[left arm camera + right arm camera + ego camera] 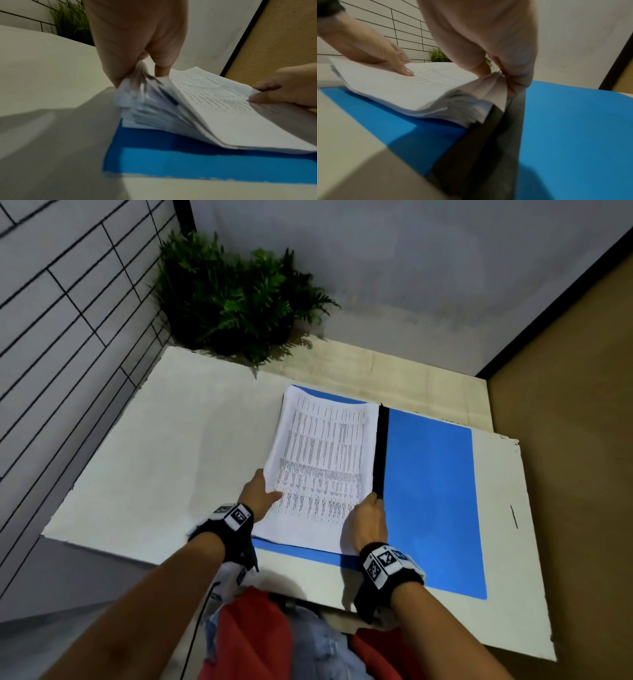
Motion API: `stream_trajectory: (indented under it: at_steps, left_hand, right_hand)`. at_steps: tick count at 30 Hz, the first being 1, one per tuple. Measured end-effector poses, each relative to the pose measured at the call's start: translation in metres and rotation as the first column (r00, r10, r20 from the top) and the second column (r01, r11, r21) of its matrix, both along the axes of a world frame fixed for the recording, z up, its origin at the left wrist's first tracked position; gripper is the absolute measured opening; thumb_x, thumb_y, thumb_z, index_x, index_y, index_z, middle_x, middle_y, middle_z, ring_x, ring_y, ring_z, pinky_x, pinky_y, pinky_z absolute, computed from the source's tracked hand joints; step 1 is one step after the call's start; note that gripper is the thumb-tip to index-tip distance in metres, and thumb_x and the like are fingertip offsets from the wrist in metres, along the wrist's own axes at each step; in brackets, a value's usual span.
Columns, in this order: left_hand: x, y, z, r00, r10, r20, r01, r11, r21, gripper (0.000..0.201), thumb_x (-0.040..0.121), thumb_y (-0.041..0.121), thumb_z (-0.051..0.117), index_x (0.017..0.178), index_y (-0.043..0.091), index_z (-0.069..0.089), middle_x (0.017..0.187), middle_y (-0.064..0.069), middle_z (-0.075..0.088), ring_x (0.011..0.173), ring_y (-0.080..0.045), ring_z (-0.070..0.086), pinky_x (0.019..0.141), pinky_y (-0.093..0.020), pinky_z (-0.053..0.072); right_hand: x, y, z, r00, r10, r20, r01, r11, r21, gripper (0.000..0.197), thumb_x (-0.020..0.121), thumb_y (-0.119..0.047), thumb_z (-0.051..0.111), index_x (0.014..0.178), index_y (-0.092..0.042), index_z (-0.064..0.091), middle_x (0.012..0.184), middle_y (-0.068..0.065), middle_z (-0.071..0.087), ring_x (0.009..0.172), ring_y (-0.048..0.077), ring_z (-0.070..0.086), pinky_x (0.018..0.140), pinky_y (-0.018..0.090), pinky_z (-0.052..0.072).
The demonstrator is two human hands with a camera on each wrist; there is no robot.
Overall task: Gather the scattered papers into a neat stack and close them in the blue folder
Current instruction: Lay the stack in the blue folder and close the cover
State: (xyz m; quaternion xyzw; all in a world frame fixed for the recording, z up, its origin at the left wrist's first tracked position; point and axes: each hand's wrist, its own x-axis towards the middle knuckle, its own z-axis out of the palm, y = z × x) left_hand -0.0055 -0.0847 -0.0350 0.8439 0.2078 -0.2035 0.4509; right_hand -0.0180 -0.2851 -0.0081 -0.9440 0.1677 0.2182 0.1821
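Both of my hands are on the stack of papers (320, 470), which lies on the left half of the open blue folder (431, 494), against its black spine (381, 453). My left hand (258, 494) grips the stack's left edge, thumb on the top printed sheet and fingers curled under the fanned pages. My right hand (368, 525) pinches the near right corner beside the spine, lifting the sheets there so they splay. The folder rests flat on the white tabletop (154, 446), its right half bare. A green plant (236, 299) stands at the far corner by the tiled wall (61, 302).
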Motion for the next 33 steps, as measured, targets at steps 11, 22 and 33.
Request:
stream_trajectory:
  at_steps: [11, 22, 33]
  left_hand:
    - [0.006, -0.006, 0.001, 0.999, -0.021, -0.042, 0.021, 1.000, -0.018, 0.072, 0.087, 0.008, 0.055, 0.141, 0.000, 0.008, 0.146, -0.023, 0.031, 0.132, -0.034, 0.036, 0.110, -0.038, 0.030]
    - [0.005, -0.003, 0.002, 1.000, -0.017, -0.017, 0.016, 0.999, -0.038, 0.071, 0.085, 0.006, 0.058, 0.141, 0.004, 0.013, 0.143, -0.021, 0.037, 0.129, -0.034, 0.041, 0.105, -0.037, 0.032]
    - [0.003, 0.000, 0.004, 1.000, -0.007, -0.014, 0.007, 1.000, -0.014, 0.071, 0.084, 0.006, 0.059, 0.141, 0.004, 0.016, 0.139, -0.022, 0.043, 0.124, -0.037, 0.045, 0.100, -0.038, 0.036]
  right_hand:
    - [-0.004, -0.018, -0.011, 0.996, 0.088, 0.003, -0.088, 0.996, -0.001, 0.044, 0.095, -0.022, 0.039, 0.134, -0.001, 0.030, 0.134, 0.018, 0.029, 0.120, 0.034, 0.036, 0.093, 0.040, 0.042]
    - [0.004, -0.174, -0.014, 0.793, -0.608, -0.030, 0.608, 0.794, -0.015, 0.074, 0.079, -0.040, 0.064, 0.132, 0.001, 0.033, 0.135, 0.028, 0.040, 0.122, 0.046, 0.042, 0.100, 0.050, 0.037]
    - [-0.003, -0.225, 0.006, 0.841, -0.531, -0.101, 0.541, 0.822, 0.179, 0.036, 0.074, -0.026, 0.075, 0.088, 0.002, 0.057, 0.119, 0.028, 0.060, 0.086, 0.035, 0.057, 0.071, 0.038, 0.048]
